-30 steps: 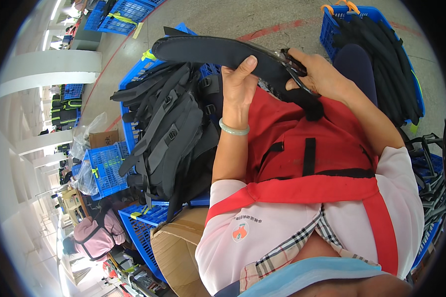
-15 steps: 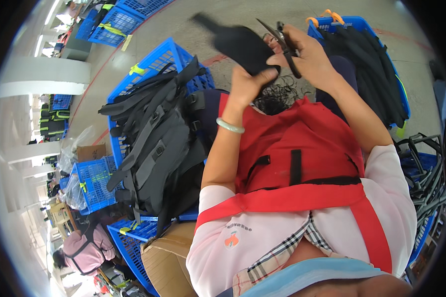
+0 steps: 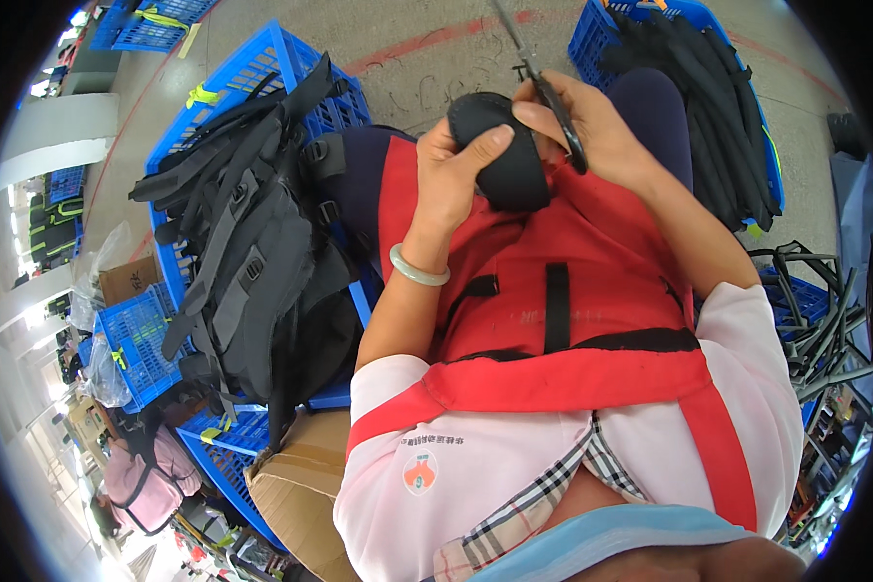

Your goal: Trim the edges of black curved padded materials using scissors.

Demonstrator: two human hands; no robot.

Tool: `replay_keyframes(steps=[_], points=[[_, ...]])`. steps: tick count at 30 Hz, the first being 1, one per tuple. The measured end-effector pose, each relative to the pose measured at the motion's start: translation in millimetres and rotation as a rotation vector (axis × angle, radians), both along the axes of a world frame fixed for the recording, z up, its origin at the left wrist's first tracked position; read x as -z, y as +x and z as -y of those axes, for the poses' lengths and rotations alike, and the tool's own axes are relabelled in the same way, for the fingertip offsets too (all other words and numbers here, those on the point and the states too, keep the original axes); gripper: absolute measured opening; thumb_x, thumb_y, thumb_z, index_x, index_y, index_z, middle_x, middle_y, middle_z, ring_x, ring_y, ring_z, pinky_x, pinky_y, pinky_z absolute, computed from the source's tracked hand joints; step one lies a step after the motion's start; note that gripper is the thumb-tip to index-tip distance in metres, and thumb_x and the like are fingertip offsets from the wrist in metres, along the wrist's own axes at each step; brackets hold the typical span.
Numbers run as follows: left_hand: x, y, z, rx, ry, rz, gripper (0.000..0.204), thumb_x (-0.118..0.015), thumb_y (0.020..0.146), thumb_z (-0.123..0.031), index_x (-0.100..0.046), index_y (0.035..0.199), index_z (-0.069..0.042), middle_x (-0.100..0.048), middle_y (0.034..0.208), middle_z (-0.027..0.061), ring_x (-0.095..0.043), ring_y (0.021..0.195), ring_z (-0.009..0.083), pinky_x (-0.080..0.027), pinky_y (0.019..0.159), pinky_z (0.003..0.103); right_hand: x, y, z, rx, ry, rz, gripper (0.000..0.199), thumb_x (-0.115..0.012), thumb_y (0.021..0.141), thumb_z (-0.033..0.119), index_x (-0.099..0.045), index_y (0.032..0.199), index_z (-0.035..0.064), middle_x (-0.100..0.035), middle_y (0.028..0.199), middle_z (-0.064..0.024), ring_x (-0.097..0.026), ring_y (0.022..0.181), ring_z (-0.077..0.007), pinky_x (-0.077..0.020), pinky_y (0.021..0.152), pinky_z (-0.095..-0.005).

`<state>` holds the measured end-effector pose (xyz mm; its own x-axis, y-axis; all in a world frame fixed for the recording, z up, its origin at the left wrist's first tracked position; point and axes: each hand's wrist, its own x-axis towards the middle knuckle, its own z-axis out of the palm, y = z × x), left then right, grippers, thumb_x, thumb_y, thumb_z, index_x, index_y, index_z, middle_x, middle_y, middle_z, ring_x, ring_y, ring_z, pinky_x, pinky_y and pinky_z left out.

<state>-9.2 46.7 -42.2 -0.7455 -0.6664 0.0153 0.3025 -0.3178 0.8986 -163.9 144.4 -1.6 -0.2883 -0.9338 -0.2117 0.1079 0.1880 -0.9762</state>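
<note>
My left hand (image 3: 444,179) is closed on a black padded fabric piece (image 3: 512,179), its thumb lying across the front of it. The piece has a rounded top edge and sits over my red apron (image 3: 500,315). In my right hand (image 3: 597,121) is a pair of scissors (image 3: 559,109) with dark handles, the blades pointing up and away from me. The thumb and fingertips of that hand are close to the piece's right edge; whether they pinch it or a thread I cannot tell.
At left, a blue crate (image 3: 170,257) overflows with black straps and padded parts (image 3: 262,233). A cardboard box (image 3: 306,475) stands by my left elbow. On the right are a blue crate of black strips (image 3: 698,116) and a heap of grey frame-like pieces (image 3: 820,320). Thread scraps lie on the floor (image 3: 412,82).
The black padded piece has come nearer to my lap and turned, its strap-like end no longer showing. Both hands moved closer in, and the scissors now point more steeply away. The view shifted slightly.
</note>
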Motion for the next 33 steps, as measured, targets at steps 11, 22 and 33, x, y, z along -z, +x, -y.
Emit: replay_keyframes(steps=[11, 22, 33], points=[[9.2, -2.2, 11.4, -0.024, 0.306, -0.106, 0.015, -0.067, 0.087, -0.005, -0.065, 0.101, -0.002, -0.068, 0.092, 0.0055, -0.065, 0.08, 0.0127, -0.053, 0.074, 0.026, -0.4, -22.7, -50.1, -0.2, 0.374, -0.653, 0.063, -0.083, 0.07, 0.037, -0.048, 0.111, 0.0033, -0.048, 0.08, -0.0089, -0.046, 0.066, -0.0219, -0.0422, 0.064, -0.0323], [9.6, -12.4, 6.9, 0.306, 0.109, 0.039, 0.021, -0.068, 0.087, -0.011, -0.065, 0.103, 0.002, -0.067, 0.091, 0.0039, -0.061, 0.08, 0.0103, -0.05, 0.074, 0.024, 8.5, -35.4, -34.0, -0.387, 0.052, 0.053, 0.09, -0.046, 0.079, 0.08, -0.052, 0.116, -0.0025, -0.056, 0.083, -0.0058, -0.05, 0.053, -0.0076, -0.0389, 0.048, -0.0207], [10.9, -3.3, 9.1, 0.192, -0.064, 0.161, 0.014, -0.069, 0.085, -0.006, -0.068, 0.096, 0.002, -0.069, 0.087, 0.004, -0.063, 0.076, 0.0107, -0.051, 0.071, 0.023, 10.8, -49.8, -53.7, -0.422, -0.036, 0.064, 0.073, -0.044, 0.089, 0.068, -0.059, 0.108, -0.0011, -0.056, 0.076, -0.0042, -0.047, 0.052, -0.0062, -0.0381, 0.045, -0.0201]])
